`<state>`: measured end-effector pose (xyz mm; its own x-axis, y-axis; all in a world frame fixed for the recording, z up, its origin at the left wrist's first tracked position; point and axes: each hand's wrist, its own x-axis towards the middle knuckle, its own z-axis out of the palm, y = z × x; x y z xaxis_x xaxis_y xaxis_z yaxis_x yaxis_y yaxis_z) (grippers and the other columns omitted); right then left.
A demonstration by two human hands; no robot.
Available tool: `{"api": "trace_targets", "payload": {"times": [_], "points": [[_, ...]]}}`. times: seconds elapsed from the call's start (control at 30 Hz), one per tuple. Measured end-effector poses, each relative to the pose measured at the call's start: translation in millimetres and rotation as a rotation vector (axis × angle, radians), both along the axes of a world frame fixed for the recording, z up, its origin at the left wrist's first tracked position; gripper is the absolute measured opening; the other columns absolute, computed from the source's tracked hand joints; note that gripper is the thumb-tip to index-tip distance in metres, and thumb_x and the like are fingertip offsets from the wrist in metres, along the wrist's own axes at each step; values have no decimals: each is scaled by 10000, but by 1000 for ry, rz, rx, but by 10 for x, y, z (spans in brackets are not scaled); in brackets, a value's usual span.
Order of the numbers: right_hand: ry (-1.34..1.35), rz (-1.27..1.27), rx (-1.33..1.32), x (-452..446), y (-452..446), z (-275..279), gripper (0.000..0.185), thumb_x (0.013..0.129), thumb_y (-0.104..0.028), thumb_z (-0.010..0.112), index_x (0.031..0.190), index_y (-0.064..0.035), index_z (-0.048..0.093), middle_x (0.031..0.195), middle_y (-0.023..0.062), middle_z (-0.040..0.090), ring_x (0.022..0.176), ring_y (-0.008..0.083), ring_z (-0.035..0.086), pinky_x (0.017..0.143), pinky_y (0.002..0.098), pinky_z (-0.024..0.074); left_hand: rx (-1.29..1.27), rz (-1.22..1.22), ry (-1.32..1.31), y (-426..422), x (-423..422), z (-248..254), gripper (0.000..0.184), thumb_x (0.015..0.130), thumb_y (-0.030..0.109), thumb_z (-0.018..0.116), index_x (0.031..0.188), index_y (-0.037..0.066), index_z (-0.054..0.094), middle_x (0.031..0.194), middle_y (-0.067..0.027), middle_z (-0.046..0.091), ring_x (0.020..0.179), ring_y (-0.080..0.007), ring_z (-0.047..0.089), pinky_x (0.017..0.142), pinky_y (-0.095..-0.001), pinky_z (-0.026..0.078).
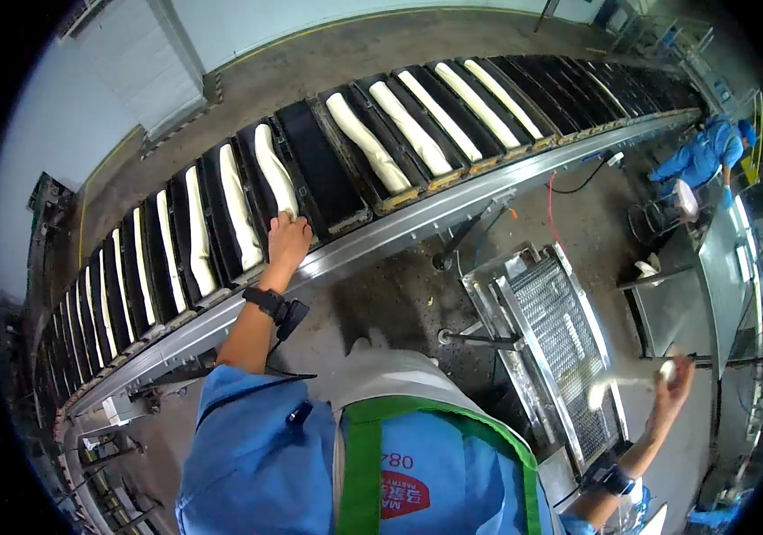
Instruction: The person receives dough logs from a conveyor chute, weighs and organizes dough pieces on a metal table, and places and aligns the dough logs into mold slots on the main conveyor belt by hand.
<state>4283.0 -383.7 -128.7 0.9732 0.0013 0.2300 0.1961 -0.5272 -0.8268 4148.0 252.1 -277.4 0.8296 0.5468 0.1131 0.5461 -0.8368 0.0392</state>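
Long pale dough strips lie in black trays on a curved conveyor. My left hand [289,241] touches the near end of one dough strip [274,169], its fingers bent over the end at the tray's edge; whether it grips the dough is unclear. Just right of it is a tray [315,165] without dough. Out at the lower right, my right hand [674,379] is closed on a piece of dough [611,383], which stretches leftward, blurred, over a metal mesh conveyor [560,330].
A steel rail [417,207] runs along the near side of the trays. At the right, a person in blue [707,152] bends beside a metal table [722,267]. Metal stands and a red cable [551,209] are on the floor side.
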Motion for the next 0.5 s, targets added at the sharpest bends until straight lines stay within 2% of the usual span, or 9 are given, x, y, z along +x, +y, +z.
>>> {"api": "trace_targets", "payload": {"times": [0.07, 0.13, 0.27, 0.33, 0.4, 0.47, 0.5], "points": [[-93, 26, -2, 86, 525, 386, 375, 709, -65, 542, 1070, -10, 452, 961, 59, 489, 843, 136, 466, 730, 260, 386, -13, -30, 8, 28, 5, 23, 197, 732, 229, 493, 843, 79, 554, 893, -130, 458, 869, -299, 442, 698, -391, 411], [-185, 124, 77, 208, 905, 580, 360, 702, -94, 554, 1038, 8, 477, 1088, 70, 454, 936, 149, 449, 800, 277, 360, -83, 22, -18, 12, 25, 125, 220, 720, 235, 513, 881, 87, 539, 909, -125, 451, 879, -295, 445, 698, -396, 411], [-266, 416, 172, 502, 2006, 764, 301, 691, -109, 527, 969, 4, 499, 1001, 71, 476, 888, 150, 461, 802, 269, 355, -190, 118, -97, -74, 89, 288, 303, 697, 235, 561, 963, 103, 496, 964, -112, 428, 899, -292, 452, 697, -414, 408], [-269, 498, 318, 545, 2685, 794, 266, 646, -72, 542, 898, 8, 513, 896, 67, 489, 857, 149, 467, 749, 257, 375, -155, 140, -102, -78, 117, 280, 324, 700, 223, 568, 987, 103, 478, 998, -107, 413, 895, -296, 450, 696, -427, 404], [-197, 646, 345, 521, 3275, 644, 267, 661, -41, 538, 925, -20, 505, 928, 60, 495, 869, 132, 466, 758, 250, 377, -200, 108, -140, -88, 89, 347, 384, 727, 220, 557, 1064, 86, 431, 1014, -135, 396, 899, -319, 440, 726, -415, 397], [-246, 814, 218, 556, 3845, 219, 327, 651, -34, 582, 963, -64, 487, 910, 89, 468, 890, 225, 467, 783, 293, 377, -173, 112, -174, -99, 100, 317, 372, 723, 216, 557, 1053, 93, 438, 1013, -125, 399, 891, -324, 436, 716, -409, 395], [-338, 1016, 166, 562, 4143, 14, 410, 637, -57, 613, 1019, -86, 466, 954, 108, 445, 926, 265, 438, 790, 330, 376, -164, 111, -209, -72, 121, 269, 403, 709, 219, 563, 1074, 109, 432, 1034, -111, 401, 932, -307, 413, 743, -417, 375]]}}
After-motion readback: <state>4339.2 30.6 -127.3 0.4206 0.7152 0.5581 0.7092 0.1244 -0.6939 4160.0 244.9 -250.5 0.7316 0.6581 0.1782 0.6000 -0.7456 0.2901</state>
